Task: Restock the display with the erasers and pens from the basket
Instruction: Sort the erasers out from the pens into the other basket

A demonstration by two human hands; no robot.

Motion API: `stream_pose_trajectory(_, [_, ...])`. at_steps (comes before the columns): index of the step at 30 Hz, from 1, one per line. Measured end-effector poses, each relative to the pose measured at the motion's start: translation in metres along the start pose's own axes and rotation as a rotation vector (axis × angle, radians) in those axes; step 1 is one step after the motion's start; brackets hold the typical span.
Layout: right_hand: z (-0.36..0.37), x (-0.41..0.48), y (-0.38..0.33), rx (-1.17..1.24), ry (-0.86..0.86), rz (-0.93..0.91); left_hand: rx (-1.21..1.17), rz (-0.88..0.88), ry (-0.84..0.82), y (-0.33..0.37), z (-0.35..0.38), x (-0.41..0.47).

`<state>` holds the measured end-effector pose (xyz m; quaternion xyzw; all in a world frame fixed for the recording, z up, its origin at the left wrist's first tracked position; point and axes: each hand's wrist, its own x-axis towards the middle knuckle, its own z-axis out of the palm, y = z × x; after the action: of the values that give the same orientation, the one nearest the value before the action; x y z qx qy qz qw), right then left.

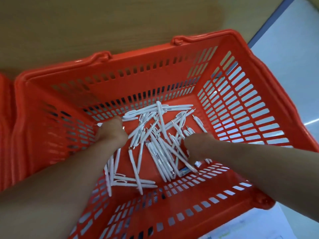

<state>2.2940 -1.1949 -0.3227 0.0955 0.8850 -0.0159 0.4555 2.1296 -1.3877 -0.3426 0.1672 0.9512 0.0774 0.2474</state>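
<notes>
Several white pens (155, 135) lie scattered on the floor of an orange plastic basket (241, 104). A small blue-and-white eraser packet (184, 170) lies half under the pens near the front wall. Both of my arms reach down into the basket. My left hand (110, 131) is curled at the left of the pile, and a white pen end and a metal tip stick out on either side of the fist. My right hand (198, 145) is pressed down into the right side of the pile, close to the eraser. Its fingers are hidden beneath it.
The basket stands against a wooden panel (86, 23) at the back. More orange plastic (6, 126) shows at the far left. Pale floor (293, 57) lies to the right, and white paper or packaging (250, 226) sits below the basket's front corner.
</notes>
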Motion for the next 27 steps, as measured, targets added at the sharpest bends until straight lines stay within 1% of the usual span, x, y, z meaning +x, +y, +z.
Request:
stream_pose_trajectory(2, [-0.001,-0.003,-0.007,-0.045,0.019,0.014,-0.101,-0.016,0.006,0.0,-0.006,0.001])
stream_pose_trajectory(4, [-0.002,-0.006,-0.009,-0.067,0.021,0.016,-0.091,-0.035,0.023,-0.003,-0.015,0.003])
stream_pose_trajectory(5, [-0.003,-0.007,-0.01,-0.074,0.014,0.005,-0.019,-0.037,0.031,-0.006,-0.019,0.002])
stream_pose_trajectory(7, [-0.003,-0.007,-0.009,-0.09,0.006,-0.033,0.216,-0.018,0.034,-0.01,-0.022,-0.003])
stream_pose_trajectory(9, [-0.003,-0.005,-0.011,-0.122,0.01,-0.077,0.379,0.019,0.006,-0.013,-0.02,-0.01])
stream_pose_trajectory(12, [-0.003,-0.002,-0.009,-0.073,-0.016,-0.116,0.467,0.101,-0.02,-0.016,-0.012,-0.01])
stream_pose_trajectory(14, [-0.005,-0.002,-0.004,0.003,-0.052,-0.112,0.493,0.106,-0.018,-0.014,-0.012,-0.009])
stream_pose_trajectory(16, [-0.005,-0.001,0.002,0.027,-0.068,-0.098,0.5,0.073,-0.018,-0.012,-0.013,-0.011])
stream_pose_trajectory(18, [-0.006,-0.004,0.002,-0.03,-0.043,-0.09,0.513,0.064,-0.022,-0.01,-0.015,-0.012])
stream_pose_trajectory(21, [-0.008,-0.011,-0.008,-0.223,0.028,-0.128,0.547,0.122,-0.042,-0.01,-0.016,-0.009])
stream_pose_trajectory(22, [-0.008,-0.011,-0.013,-0.24,0.051,-0.147,0.549,0.123,-0.064,-0.011,-0.015,-0.009])
stream_pose_trajectory(24, [-0.012,-0.012,-0.018,-0.152,0.066,-0.136,0.529,0.1,-0.104,-0.012,-0.012,-0.011])
stream_pose_trajectory(26, [-0.015,-0.01,-0.015,0.072,0.03,-0.103,0.479,0.079,-0.12,-0.011,-0.007,-0.015])
stream_pose_trajectory(27, [-0.017,-0.009,-0.011,0.226,-0.001,-0.084,0.46,0.083,-0.134,-0.01,-0.005,-0.017])
